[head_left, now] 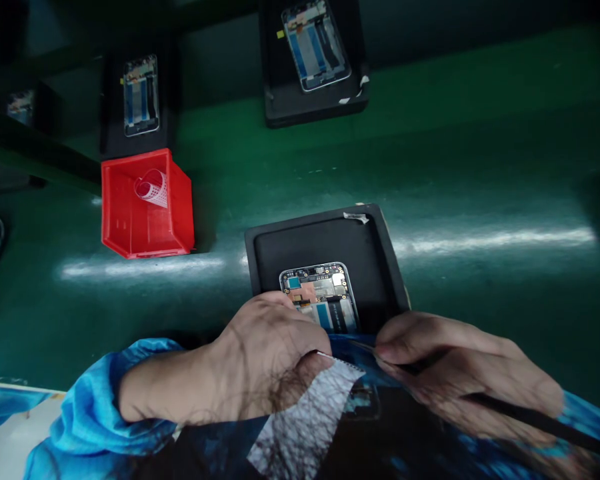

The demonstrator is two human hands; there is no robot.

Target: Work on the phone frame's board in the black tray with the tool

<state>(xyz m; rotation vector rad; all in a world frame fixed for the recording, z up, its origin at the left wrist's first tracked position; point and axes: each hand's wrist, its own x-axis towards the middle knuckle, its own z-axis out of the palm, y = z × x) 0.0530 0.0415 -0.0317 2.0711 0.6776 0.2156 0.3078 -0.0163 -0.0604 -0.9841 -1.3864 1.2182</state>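
A smartphone assembly [320, 293] lies face down in a black rubber tray [325, 240], its circuit board and blue-and-black flex parts showing. My left hand [265, 353] rests over the phone's lower left edge and pinches a white perforated film strip [305, 413], which hangs toward me. My right hand [460, 373] holds a slim dark tool, probably tweezers [367, 347], with its thin tip near the phone's lower right corner. The phone's lower end is hidden behind my hands.
A red plastic bin [147, 203] holding a curled white strip stands left of the tray on the green bench. Further black trays [313, 60] with phones lie along the far side. A blue sleeve [100, 413] covers my left forearm.
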